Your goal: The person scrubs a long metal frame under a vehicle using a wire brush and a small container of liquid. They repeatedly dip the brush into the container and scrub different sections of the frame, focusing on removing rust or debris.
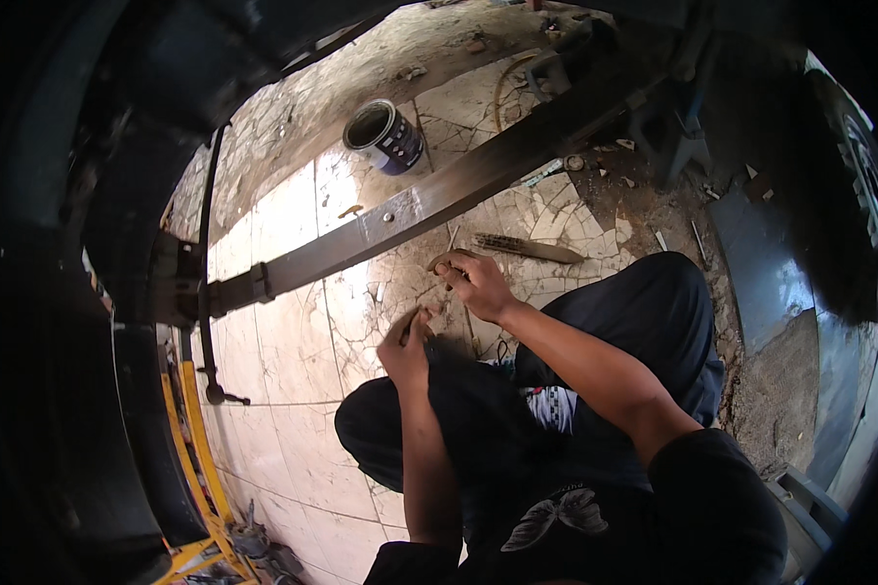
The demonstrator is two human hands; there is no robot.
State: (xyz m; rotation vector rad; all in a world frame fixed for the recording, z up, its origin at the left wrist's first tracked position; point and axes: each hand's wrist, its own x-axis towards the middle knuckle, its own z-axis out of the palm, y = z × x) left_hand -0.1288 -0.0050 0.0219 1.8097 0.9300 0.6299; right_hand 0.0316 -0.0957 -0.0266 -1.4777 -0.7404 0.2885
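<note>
My right hand (pixel 480 283) is closed, thumb against fingers, with what looks like a small brownish piece at its fingertips; its kind cannot be made out. Lower and to the left, my left hand (pixel 406 349) is closed too, and whatever sits in its pinch is too small to name. The hands are apart, above the tiled floor between my bent knees. A wire brush (pixel 527 248) with a wooden handle lies on the floor just beyond my right hand.
A long metal beam (pixel 390 221) crosses ahead of my hands, low over the cracked tiles. Beyond it stands an open dark-blue can (pixel 384 138). A yellow metal stand (pixel 201 439) is at the left. A tyre and wheel (pixel 863 161) are at the far right.
</note>
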